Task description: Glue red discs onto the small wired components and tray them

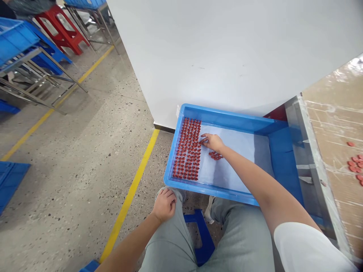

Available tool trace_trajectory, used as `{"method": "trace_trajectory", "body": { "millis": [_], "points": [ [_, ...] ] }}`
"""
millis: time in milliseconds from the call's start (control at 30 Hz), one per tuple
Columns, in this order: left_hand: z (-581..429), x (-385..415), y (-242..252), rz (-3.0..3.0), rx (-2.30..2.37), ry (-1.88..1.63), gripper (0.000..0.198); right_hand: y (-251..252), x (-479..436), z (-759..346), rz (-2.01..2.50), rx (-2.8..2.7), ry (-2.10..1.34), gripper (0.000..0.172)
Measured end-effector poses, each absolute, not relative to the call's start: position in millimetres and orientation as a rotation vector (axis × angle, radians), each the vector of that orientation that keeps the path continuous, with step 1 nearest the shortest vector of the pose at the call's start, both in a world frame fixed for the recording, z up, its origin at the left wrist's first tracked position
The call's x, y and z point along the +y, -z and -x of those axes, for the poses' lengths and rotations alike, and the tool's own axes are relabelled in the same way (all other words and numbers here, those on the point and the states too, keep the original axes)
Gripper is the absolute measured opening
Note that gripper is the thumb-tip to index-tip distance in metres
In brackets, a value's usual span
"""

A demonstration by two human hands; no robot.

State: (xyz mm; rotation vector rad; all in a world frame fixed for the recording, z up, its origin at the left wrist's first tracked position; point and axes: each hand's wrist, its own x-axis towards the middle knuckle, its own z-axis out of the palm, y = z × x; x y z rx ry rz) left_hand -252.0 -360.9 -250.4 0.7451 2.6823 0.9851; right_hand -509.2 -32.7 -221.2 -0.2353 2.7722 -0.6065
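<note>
Rows [187,151] of red pieces fill the crate's [227,113] left end, the sheet [244,151] beyond mostly bare; the right hand [212,141], fingers drawn together, touches the rows' edge, whether pinching a piece I cannot tell; a loose heap [215,155] lies beside it; the left hand [165,204] rests curled on a knee [176,226].

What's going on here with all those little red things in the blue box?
A seated person reaches the right hand into a blue crate lined with a pale sheet. Its fingertips touch the edge of the small red pieces, which are laid in neat rows along the crate's left side. A few loose pieces lie beside the hand. The left hand rests curled on the knee. A further batch lies on the table to the right.
</note>
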Motion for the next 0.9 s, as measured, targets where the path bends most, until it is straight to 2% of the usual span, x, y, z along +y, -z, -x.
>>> {"method": "trace_trajectory", "body": {
  "millis": [433, 700, 900],
  "points": [
    [251, -362, 254, -0.732, 2.672, -0.989, 0.014, 217, -38, 513, 0.246, 2.765, 0.574, 0.041],
    [251, -363, 254, -0.730, 2.660, -1.002, 0.013, 192, 7, 518, -0.158, 2.893, 0.471, 0.038],
    [251, -362, 255, -0.740, 2.651, -1.018, 0.014, 198, 29, 505, -0.129, 2.674, 0.431, 0.032]
  ]
}}
